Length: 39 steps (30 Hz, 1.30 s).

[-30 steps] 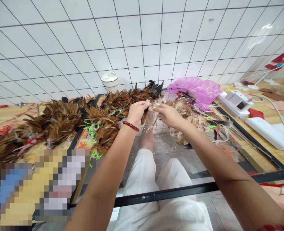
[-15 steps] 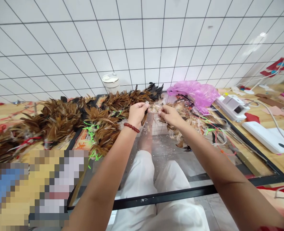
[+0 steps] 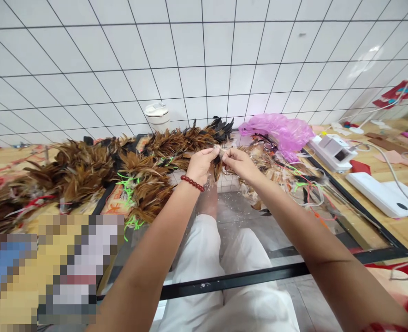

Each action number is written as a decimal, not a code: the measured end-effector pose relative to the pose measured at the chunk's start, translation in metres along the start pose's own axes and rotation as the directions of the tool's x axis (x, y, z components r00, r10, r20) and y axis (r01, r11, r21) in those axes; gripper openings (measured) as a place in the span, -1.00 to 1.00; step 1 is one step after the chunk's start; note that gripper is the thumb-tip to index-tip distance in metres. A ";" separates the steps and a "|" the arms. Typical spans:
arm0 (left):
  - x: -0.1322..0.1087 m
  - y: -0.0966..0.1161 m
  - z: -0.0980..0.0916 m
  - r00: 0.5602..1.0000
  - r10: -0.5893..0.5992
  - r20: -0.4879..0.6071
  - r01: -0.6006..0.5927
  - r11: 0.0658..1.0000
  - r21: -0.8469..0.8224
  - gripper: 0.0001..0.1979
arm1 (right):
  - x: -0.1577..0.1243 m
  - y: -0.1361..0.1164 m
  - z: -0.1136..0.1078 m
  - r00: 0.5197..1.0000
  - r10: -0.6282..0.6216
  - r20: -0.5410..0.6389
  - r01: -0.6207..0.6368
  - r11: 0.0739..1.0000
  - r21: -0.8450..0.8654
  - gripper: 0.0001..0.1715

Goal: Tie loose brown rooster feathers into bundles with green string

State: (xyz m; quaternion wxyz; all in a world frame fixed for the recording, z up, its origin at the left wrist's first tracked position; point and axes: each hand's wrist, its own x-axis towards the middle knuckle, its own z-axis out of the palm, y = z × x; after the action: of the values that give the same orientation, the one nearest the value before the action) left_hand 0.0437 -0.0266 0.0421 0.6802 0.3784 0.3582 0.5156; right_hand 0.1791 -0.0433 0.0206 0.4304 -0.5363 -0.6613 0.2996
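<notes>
My left hand (image 3: pixel 201 166), with a dark red bead bracelet on its wrist, is closed in a pinch on a small bunch of brown feathers (image 3: pixel 217 169). Their pale quill ends poke up at the fingertips. Close against it, my right hand (image 3: pixel 240 162) pinches a pale feather (image 3: pixel 223 152) by the bunch. Both are held above a glass panel (image 3: pixel 238 221) in a black frame. Loose brown and pale feathers (image 3: pixel 259 168) lie just beyond and right of my right hand. Left of my left hand are thick brown feather bundles (image 3: pixel 151 186) tied with green string (image 3: pixel 129 186).
More feather bundles (image 3: pixel 75 170) cover the left side. A lidded white container (image 3: pixel 157 117) stands by the tiled wall. At the right are a pink plastic bag (image 3: pixel 278 131), a white power strip (image 3: pixel 333 154) and a white flat device (image 3: pixel 380 193) with cables. A pixelated area covers the lower left.
My hands have come together, the left moving slightly right and the right slightly left. The pale tuft that showed between them is now mostly hidden at the fingertips.
</notes>
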 end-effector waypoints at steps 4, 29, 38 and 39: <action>0.000 0.001 0.000 0.999 -0.021 -0.034 0.022 0.999 0.038 -0.88 | -0.003 -0.006 -0.004 0.999 -0.045 -0.001 0.044 0.972 -0.231 -0.82; 0.012 0.002 -0.010 0.984 0.125 -0.124 -0.115 0.990 0.083 -0.78 | -0.009 -0.001 -0.007 0.987 0.052 0.151 0.088 0.613 -0.785 -0.76; 0.012 0.002 -0.010 0.990 0.077 -0.117 -0.070 0.996 0.064 -0.79 | -0.007 0.008 0.006 0.999 -0.045 0.003 0.031 0.623 -0.782 -0.74; 0.012 0.000 -0.010 0.990 0.075 -0.120 -0.067 0.995 0.067 -0.80 | -0.005 0.005 0.003 0.994 -0.085 -0.067 0.009 0.683 -0.730 -0.76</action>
State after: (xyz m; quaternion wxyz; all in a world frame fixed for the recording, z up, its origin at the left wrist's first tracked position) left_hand 0.0368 -0.0135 0.0366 0.6259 0.3800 0.4015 0.5502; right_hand 0.1793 -0.0471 0.0134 0.2204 -0.6596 -0.7182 -0.0247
